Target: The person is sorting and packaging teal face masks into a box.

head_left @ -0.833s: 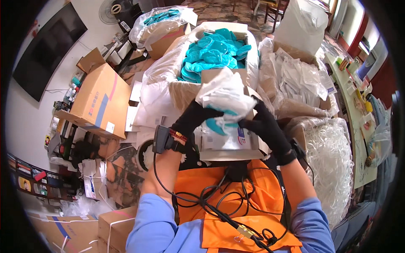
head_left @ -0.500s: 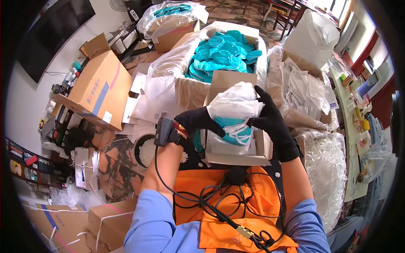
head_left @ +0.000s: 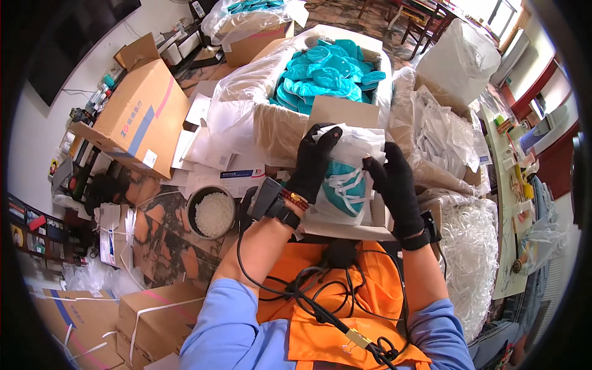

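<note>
Between my two black-gloved hands is a translucent white plastic bag with a teal fabric pad and white straps in its lower part. My left hand is closed on the bag's upper left edge. My right hand pinches its right edge, thumb and forefinger near the straps. The bag is held over a small open carton, whose raised back flap stands behind it. Whether anything lies deeper in that carton is hidden by the bag.
Beyond the carton stands a lined box heaped with teal pads. To the right are a box of white plastic bags and a bundle of white straps. At left are a bowl of white pellets and a large carton.
My left hand has moved up from the pad to the bag's upper left edge. My right hand has come down along the right edge. The view has shifted slightly.
</note>
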A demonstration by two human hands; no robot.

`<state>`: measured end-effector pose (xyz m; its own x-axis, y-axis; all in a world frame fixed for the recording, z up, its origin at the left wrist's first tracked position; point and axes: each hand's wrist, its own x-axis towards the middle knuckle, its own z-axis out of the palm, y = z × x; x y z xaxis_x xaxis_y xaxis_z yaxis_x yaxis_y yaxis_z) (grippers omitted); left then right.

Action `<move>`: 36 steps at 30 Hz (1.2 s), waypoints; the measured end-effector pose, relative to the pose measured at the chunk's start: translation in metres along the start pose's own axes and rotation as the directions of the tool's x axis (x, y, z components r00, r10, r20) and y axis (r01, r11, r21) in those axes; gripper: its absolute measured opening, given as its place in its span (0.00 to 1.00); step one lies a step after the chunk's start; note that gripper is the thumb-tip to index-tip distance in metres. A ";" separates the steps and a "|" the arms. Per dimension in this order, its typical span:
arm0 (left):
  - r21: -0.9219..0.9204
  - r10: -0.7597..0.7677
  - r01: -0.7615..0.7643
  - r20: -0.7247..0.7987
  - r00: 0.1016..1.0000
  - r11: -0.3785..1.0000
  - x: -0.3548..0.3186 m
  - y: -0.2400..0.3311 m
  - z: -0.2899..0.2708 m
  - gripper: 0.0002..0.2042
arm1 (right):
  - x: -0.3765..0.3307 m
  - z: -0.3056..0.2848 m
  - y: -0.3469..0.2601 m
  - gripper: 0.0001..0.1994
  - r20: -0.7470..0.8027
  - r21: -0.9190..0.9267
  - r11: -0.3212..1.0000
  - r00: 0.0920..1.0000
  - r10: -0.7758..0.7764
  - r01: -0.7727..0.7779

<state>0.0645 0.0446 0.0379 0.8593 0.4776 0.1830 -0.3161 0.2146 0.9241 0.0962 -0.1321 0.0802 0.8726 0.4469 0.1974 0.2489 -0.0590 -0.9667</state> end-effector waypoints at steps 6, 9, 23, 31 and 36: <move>0.061 -0.183 0.179 0.081 0.980 0.982 -0.008 -0.002 -0.006 0.14 | -0.015 0.006 -0.019 0.13 0.175 -0.667 0.704 0.970 -0.170 0.244; 0.157 0.026 -0.040 0.091 0.995 0.987 -0.008 -0.003 -0.012 0.16 | -0.006 -0.008 -0.017 0.11 0.151 -0.759 0.603 0.967 -0.203 0.245; 0.122 0.104 -0.091 -0.103 0.989 0.988 -0.014 -0.005 -0.048 0.10 | -0.012 -0.035 -0.004 0.10 0.009 -0.865 0.463 0.928 -0.371 0.194; 0.518 0.085 -0.149 0.145 0.986 0.842 -0.029 0.009 -0.037 0.13 | -0.009 -0.069 0.021 0.12 0.031 -0.889 0.420 0.938 -0.345 0.183; 0.726 -0.038 -0.190 0.285 0.958 0.661 -0.035 0.021 -0.028 0.16 | -0.019 -0.063 0.008 0.09 -0.074 -0.799 0.583 0.938 -0.338 0.147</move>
<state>0.0163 0.0567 0.0417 0.9498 0.2060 0.2356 -0.0801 -0.5677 0.8193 0.1079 -0.1971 0.0785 0.7657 0.3736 0.5235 0.6095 -0.6816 -0.4050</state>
